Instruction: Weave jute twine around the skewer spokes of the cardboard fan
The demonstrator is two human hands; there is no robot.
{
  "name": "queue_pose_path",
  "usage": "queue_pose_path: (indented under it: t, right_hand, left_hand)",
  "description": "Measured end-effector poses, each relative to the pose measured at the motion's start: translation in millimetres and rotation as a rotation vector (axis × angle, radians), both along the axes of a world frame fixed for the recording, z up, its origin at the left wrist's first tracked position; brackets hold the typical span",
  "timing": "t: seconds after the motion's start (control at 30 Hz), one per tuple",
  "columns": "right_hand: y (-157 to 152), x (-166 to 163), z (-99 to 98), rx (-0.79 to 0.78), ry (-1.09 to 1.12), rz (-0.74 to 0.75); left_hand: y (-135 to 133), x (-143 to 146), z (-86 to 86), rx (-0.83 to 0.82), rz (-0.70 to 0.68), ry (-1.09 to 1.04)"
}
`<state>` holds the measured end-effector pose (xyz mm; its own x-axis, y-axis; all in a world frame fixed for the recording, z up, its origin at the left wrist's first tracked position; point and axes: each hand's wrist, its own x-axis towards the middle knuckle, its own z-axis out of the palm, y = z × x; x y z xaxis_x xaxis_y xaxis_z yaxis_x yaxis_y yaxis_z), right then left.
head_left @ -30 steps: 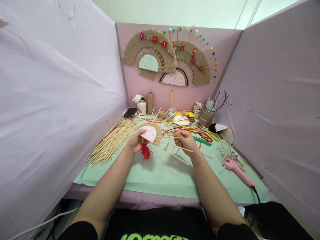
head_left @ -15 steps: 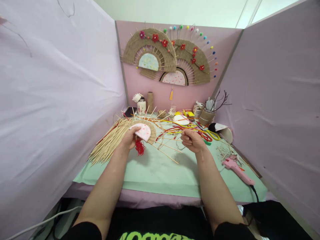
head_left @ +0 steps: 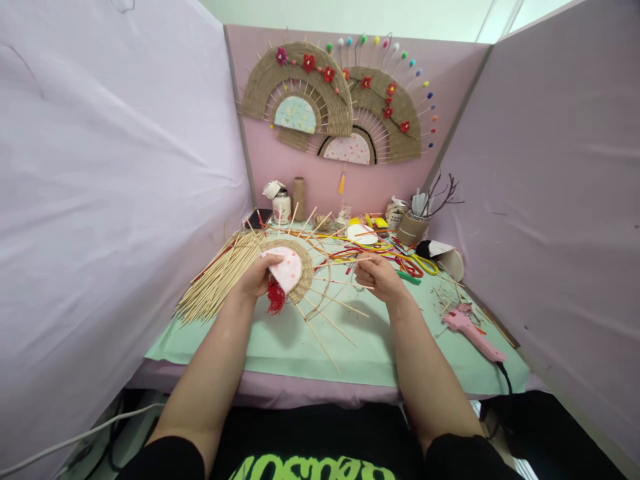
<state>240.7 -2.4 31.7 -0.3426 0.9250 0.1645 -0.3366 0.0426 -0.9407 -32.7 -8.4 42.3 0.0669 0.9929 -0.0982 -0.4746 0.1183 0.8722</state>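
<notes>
My left hand [head_left: 257, 275] is closed on the lower left edge of a small woven fan, its thumb lying on the pink spotted half-round centre [head_left: 287, 270]. Around that centre runs a band of woven jute twine [head_left: 305, 267], with thin wooden sticks [head_left: 333, 323] fanning outward. A loose twine strand [head_left: 327, 283] curves across several sticks on the right. The red tassel [head_left: 275, 298] hangs below my left hand. My right hand [head_left: 377, 275] has its fingers pinched together by the stick tips at the right; what they hold is too small to make out.
A pile of wooden sticks [head_left: 220, 277] lies left. Red and yellow craft stems [head_left: 405, 263] lie behind my right hand. At right rests a pink glue gun [head_left: 473, 333] with a black cord. Jars and a pot of twigs [head_left: 413, 227] line the back; finished fans [head_left: 300, 77] hang above.
The fan has turned clockwise, its right-hand sticks now pointing further down toward the table's front edge. My right hand has shifted slightly left and stays closed. My left hand keeps its grip.
</notes>
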Motion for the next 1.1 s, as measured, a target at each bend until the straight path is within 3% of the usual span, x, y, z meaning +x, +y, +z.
queue_pose_path:
  t: [0.3,0.7,0.9,1.1]
  right_hand:
    - [1.2,-25.6,-11.9,-0.007,-0.013,-0.005]
    - [4.4,-17.8,-9.3,-0.097,-0.024,0.026]
    - [5.5,-13.3,-6.0,-0.169,-0.01,0.014]
    - [8.5,-8.6,-4.4,-0.275,-0.006,0.044]
  left_hand:
    - [-3.0,6.8,-4.7,-0.058,-0.126,0.067]
    - [0.9,1.8,-8.0,0.093,-0.281,0.05]
    - [3.6,7.4,-6.1,0.06,-0.148,0.088]
    - [12.4,10.3,-9.6,-0.01,0.044,-0.021]
